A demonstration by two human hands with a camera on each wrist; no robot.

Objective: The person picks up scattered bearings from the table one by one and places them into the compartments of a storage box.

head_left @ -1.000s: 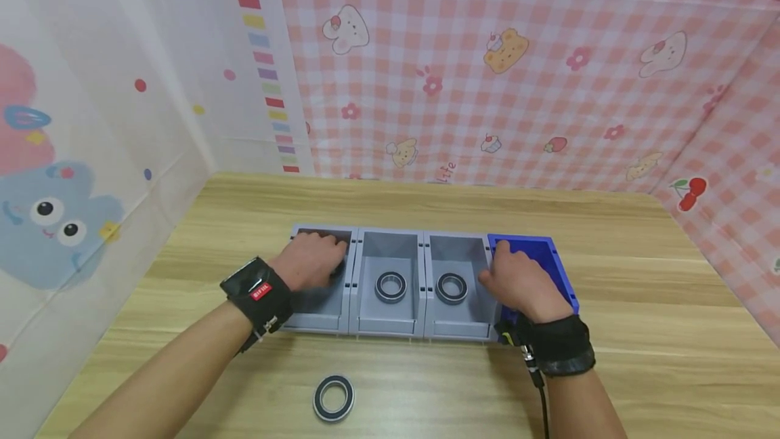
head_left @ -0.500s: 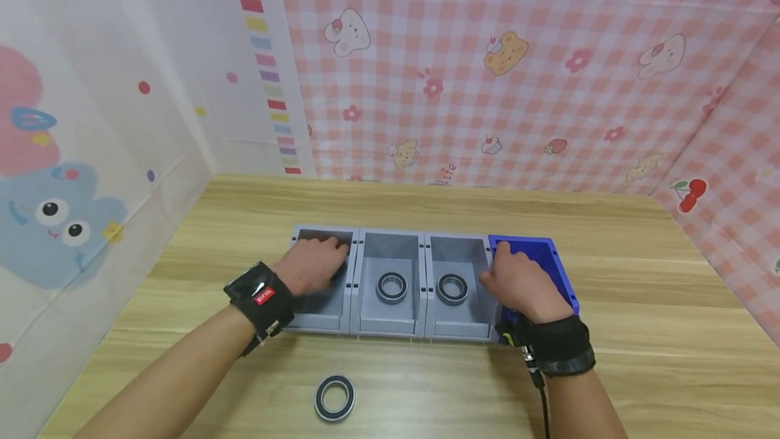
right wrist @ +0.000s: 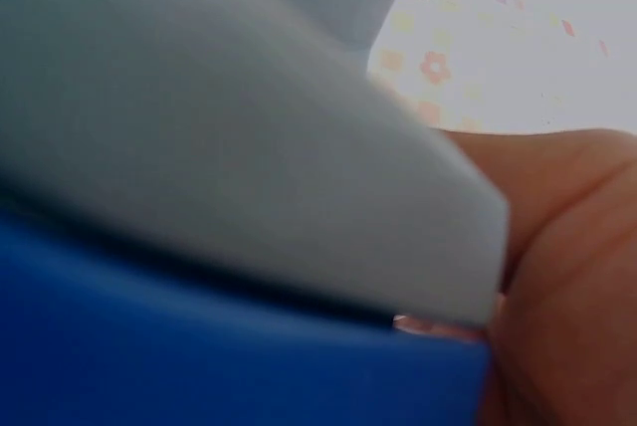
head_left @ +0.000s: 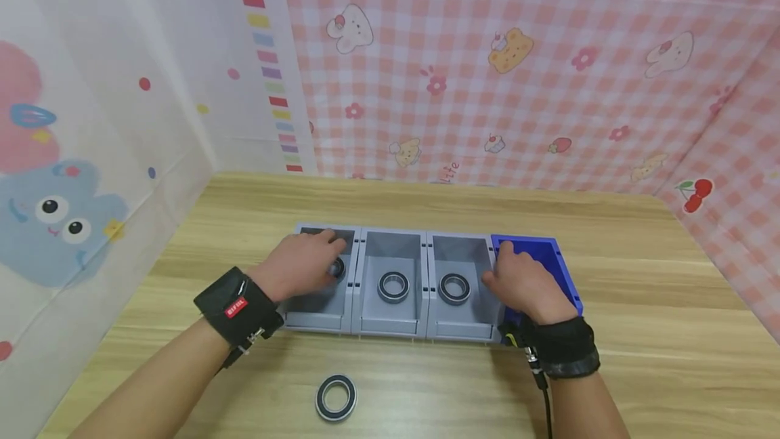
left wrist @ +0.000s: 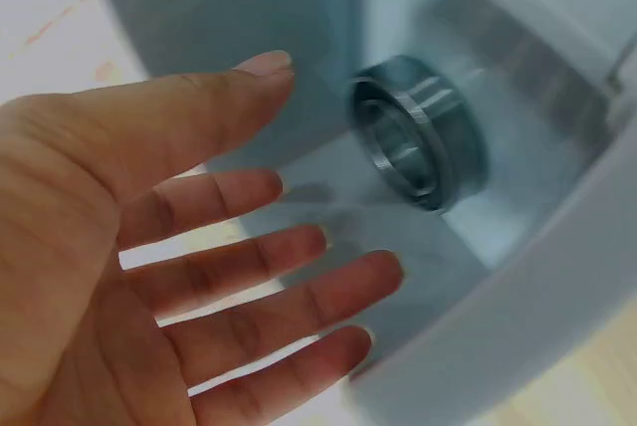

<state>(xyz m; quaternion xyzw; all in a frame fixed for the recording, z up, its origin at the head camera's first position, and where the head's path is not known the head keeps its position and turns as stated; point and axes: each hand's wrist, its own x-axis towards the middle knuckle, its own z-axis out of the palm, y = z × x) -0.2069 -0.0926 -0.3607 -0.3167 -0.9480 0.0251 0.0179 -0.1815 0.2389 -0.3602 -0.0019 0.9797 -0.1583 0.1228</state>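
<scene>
In the head view my left hand (head_left: pixel 301 264) hovers over the leftmost grey bin (head_left: pixel 313 322). Its fingers are spread and straight in the left wrist view, apart from the ball bearing (left wrist: pixel 423 137) that stands on edge in that bin. My right hand (head_left: pixel 527 283) grips the adjoining walls of the third grey bin (head_left: pixel 463 330) and the blue bin (head_left: pixel 563 269); its fingertips are mostly hidden. Flat in the second grey bin (head_left: pixel 388 326) lies a bearing (head_left: pixel 393 287), and another bearing (head_left: pixel 453 288) lies in the third.
A loose bearing (head_left: pixel 336 398) lies on the wooden table (head_left: pixel 426 391) in front of the bins. The bins form one joined row. Patterned cloth (head_left: pixel 463 73) hangs behind and at both sides. A cable (head_left: pixel 547 402) trails from the right wristband.
My left hand has opened and drawn back slightly leftward, so the bearing in the leftmost bin now shows beside its fingers. The right hand keeps its place on the bin walls.
</scene>
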